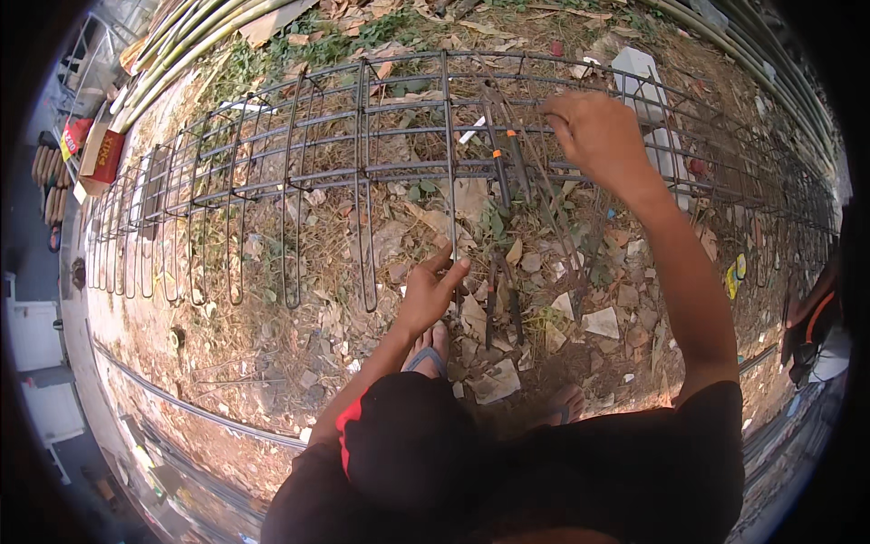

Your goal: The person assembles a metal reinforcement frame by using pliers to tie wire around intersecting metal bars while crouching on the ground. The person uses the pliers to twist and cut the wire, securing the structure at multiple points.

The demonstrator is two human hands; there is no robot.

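A long rebar cage (331, 172) of dark steel bars and rectangular stirrups stretches across the view in front of me. My left hand (428, 295) has its thumb and forefinger round the lower end of a steel stirrup (451, 195) near the middle. Above the cage's right half is my right hand (594, 136), fingers curled together; what they pinch, if anything, is too small to name. Just left of it are pincers (500, 168) with dark handles and orange bands, among the bars. Thin dark wires (555, 204) slant down beside them.
Pale blocks (639, 82) stand by the cage at right. Bamboo poles (186, 45) lie at far left, near a red box (102, 154). Broken tiles (601, 322) and dry leaves litter the ground around my sandalled foot (428, 352). Another person (820, 322) shows partly at the right edge.
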